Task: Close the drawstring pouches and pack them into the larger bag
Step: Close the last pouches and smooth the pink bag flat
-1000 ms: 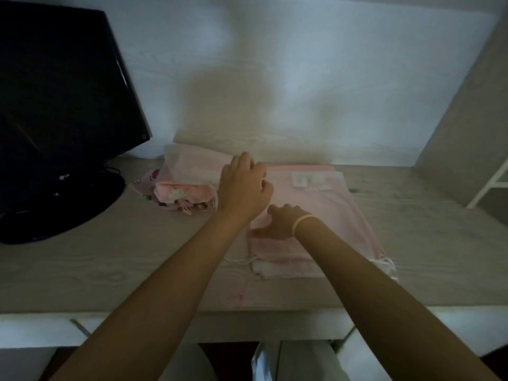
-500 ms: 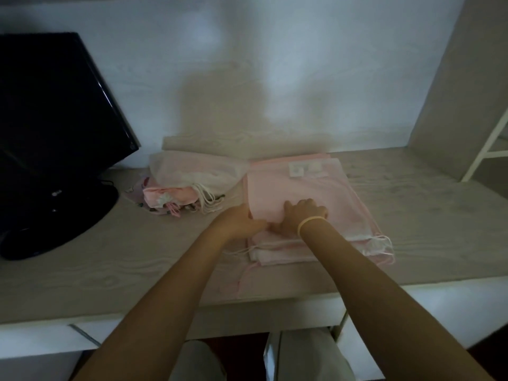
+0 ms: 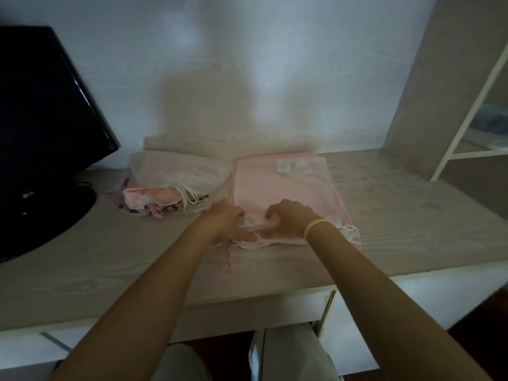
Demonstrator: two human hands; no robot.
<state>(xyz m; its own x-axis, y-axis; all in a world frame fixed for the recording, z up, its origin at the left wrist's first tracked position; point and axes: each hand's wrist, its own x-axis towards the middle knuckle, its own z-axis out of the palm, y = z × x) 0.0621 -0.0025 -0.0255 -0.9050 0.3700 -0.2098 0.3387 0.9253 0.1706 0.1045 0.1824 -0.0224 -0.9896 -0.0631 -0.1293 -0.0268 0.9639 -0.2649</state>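
Observation:
A large flat pink drawstring bag (image 3: 286,185) lies on the wooden desk, its mouth toward me and a white label near its far edge. My left hand (image 3: 225,224) grips the near left edge of its opening. My right hand (image 3: 288,218), with a yellow band on the wrist, has its fingers curled round the opening's hem beside the left. Loose drawstrings (image 3: 229,257) trail off the near corner. To the left sits a pile of smaller pouches: a white one (image 3: 178,171) on top of pink patterned ones (image 3: 145,199).
A black monitor (image 3: 46,127) on its stand fills the left side of the desk (image 3: 412,215). A white wall runs behind. A grey side panel and white shelf frame (image 3: 467,119) stand at the right. The desk's front edge is close to me.
My left hand came back from the pouch pile to the pink bag's near edge. Both hands now hold the bag's opening, which has lifted a little.

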